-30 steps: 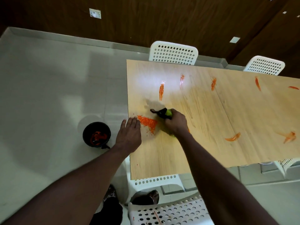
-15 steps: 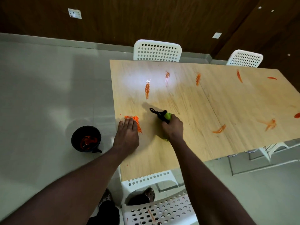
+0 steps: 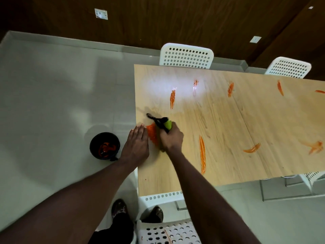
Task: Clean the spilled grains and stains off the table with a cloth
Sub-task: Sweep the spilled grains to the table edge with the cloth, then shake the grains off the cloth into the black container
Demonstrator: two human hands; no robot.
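A small heap of orange grains (image 3: pixel 152 135) lies on the light wooden table (image 3: pixel 226 118) close to its left edge. My right hand (image 3: pixel 171 139) is shut on a green and black cleaning tool (image 3: pixel 164 125), pressed against the right side of the heap; the tool's working end is hidden under the hand. My left hand (image 3: pixel 137 145) lies flat, palm down, on the table's left edge and touches the heap's left side. Several orange streak stains (image 3: pixel 202 154) mark the tabletop, one long streak just right of my right forearm.
A black bucket (image 3: pixel 105 145) with orange contents stands on the grey floor left of the table, beside my left wrist. White perforated chairs stand at the far side (image 3: pixel 186 56), far right (image 3: pixel 288 67) and near edge (image 3: pixel 163 197). My feet are below.
The grain heap has been pushed left toward the table's edge. My right hand with the tool has closed in on my left hand, and the heap is now squeezed between them.
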